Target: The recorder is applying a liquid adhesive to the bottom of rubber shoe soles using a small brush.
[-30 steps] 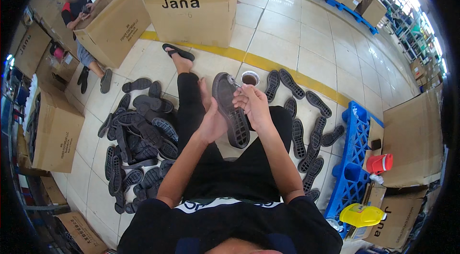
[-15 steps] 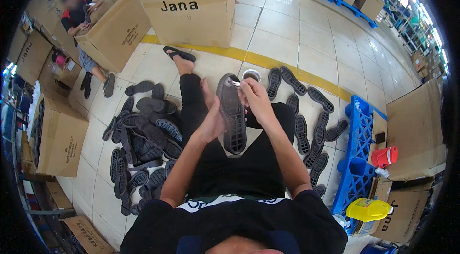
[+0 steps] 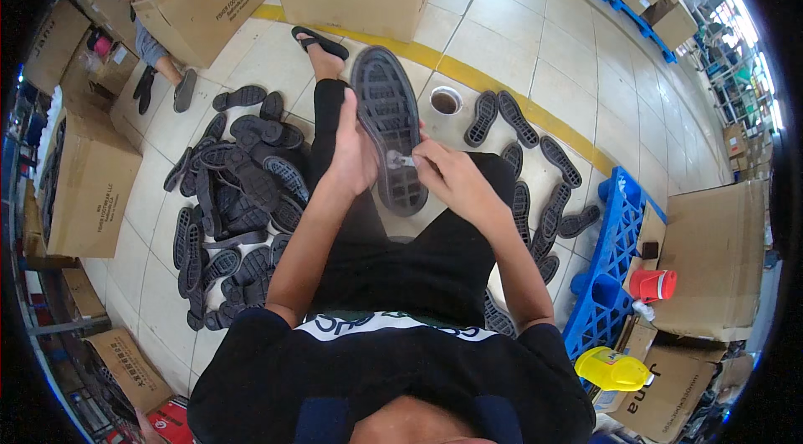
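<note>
Down the sole (image 3: pixel 386 113), the pale tool (image 3: pixel 401 161) has moved.

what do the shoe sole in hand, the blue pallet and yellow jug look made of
Shoe sole: probably rubber, matt dark grey, with a moulded grid. Blue pallet: likely plastic, evenly coloured with lattice openings. Yellow jug: apparently smooth plastic, given its rounded body.
</note>
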`<move>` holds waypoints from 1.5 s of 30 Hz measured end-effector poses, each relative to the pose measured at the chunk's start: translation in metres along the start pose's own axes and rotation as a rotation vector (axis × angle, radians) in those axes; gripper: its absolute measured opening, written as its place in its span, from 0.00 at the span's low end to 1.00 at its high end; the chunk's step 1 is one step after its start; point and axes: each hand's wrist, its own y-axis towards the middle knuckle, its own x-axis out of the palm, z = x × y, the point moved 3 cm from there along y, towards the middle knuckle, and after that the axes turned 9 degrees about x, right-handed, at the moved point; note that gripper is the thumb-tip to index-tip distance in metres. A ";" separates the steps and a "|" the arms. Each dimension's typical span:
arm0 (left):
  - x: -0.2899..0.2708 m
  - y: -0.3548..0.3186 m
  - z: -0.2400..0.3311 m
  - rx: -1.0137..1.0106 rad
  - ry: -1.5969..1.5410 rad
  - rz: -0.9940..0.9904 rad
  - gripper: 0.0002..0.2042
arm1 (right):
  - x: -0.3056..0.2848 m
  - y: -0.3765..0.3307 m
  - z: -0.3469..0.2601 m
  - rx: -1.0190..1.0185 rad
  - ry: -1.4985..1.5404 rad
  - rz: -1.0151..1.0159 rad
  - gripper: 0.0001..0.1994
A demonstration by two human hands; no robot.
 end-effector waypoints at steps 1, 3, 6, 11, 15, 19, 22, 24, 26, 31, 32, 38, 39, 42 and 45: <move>-0.001 0.002 0.002 -0.012 -0.079 0.041 0.43 | 0.003 -0.005 0.000 0.055 0.047 -0.022 0.04; -0.004 0.004 0.009 0.021 -0.104 0.092 0.43 | 0.008 -0.014 -0.001 0.113 0.085 -0.053 0.04; -0.010 0.004 0.019 0.065 -0.139 0.136 0.44 | 0.008 -0.022 -0.008 0.071 0.032 -0.098 0.04; -0.011 -0.001 0.022 0.051 -0.096 0.103 0.44 | -0.013 -0.016 -0.012 -0.007 -0.365 -0.253 0.05; -0.001 -0.008 0.014 0.038 -0.094 0.073 0.42 | -0.039 0.009 -0.017 0.028 -0.205 0.143 0.07; 0.010 -0.018 0.008 -0.043 -0.008 0.023 0.44 | -0.051 0.038 -0.026 -0.264 -0.256 0.336 0.09; 0.016 -0.025 0.005 -0.079 -0.021 -0.005 0.44 | -0.049 0.051 -0.029 -0.387 -0.447 0.332 0.09; 0.019 -0.028 0.003 -0.071 -0.028 -0.012 0.44 | -0.048 0.057 -0.029 -0.416 -0.488 0.319 0.10; 0.020 -0.029 0.001 -0.063 -0.031 -0.008 0.44 | -0.046 0.062 -0.030 -0.444 -0.531 0.299 0.10; 0.023 -0.028 -0.004 -0.036 -0.042 0.038 0.43 | -0.042 0.066 -0.030 -0.524 -0.597 0.360 0.12; 0.023 -0.028 -0.004 -0.029 -0.043 0.032 0.42 | -0.042 0.066 -0.029 -0.508 -0.604 0.355 0.12; 0.022 -0.027 0.002 -0.022 0.017 0.051 0.39 | -0.032 0.064 -0.023 -0.430 -0.838 0.380 0.09; 0.022 -0.028 0.004 -0.021 0.017 0.050 0.39 | -0.028 0.063 -0.020 -0.363 -0.878 0.318 0.09; 0.021 -0.026 0.009 -0.010 -0.032 0.034 0.33 | -0.018 0.053 -0.016 -0.276 -0.913 0.217 0.10; 0.011 -0.022 0.013 0.014 0.026 0.197 0.36 | -0.013 0.041 -0.015 -0.298 -0.897 0.127 0.10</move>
